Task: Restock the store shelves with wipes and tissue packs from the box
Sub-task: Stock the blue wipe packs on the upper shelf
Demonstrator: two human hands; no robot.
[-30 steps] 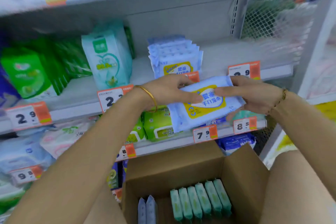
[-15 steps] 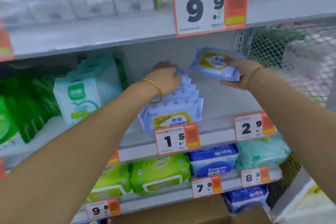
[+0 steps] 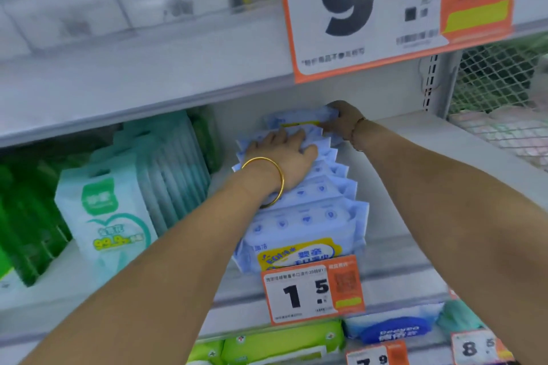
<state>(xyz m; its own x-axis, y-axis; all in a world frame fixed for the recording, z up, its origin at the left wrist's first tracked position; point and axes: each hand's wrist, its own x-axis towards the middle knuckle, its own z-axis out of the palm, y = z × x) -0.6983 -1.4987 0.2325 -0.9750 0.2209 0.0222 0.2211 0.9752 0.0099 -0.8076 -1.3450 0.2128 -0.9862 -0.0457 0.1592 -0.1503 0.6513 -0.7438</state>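
A row of light-blue wipes packs (image 3: 308,216) stands upright on the middle shelf (image 3: 394,252), front to back. My left hand (image 3: 284,157), with a gold bangle, lies flat on the tops of the packs, fingers spread. My right hand (image 3: 344,121) is at the back of the row, gripping one more blue wipes pack (image 3: 296,121) with a yellow label, which sits behind the last pack. The box is out of view.
Teal-and-white packs (image 3: 118,201) and green packs (image 3: 26,216) stand to the left on the same shelf. Price tags (image 3: 314,290) hang on the shelf edge; a large tag (image 3: 385,9) hangs above. A mesh panel (image 3: 504,98) closes the right side. Green and blue packs (image 3: 281,344) lie below.
My right hand has carried the blue pack down from mid-air to the back of the row. My left hand slid flat onto the packs' tops. The view moved closer to the shelf.
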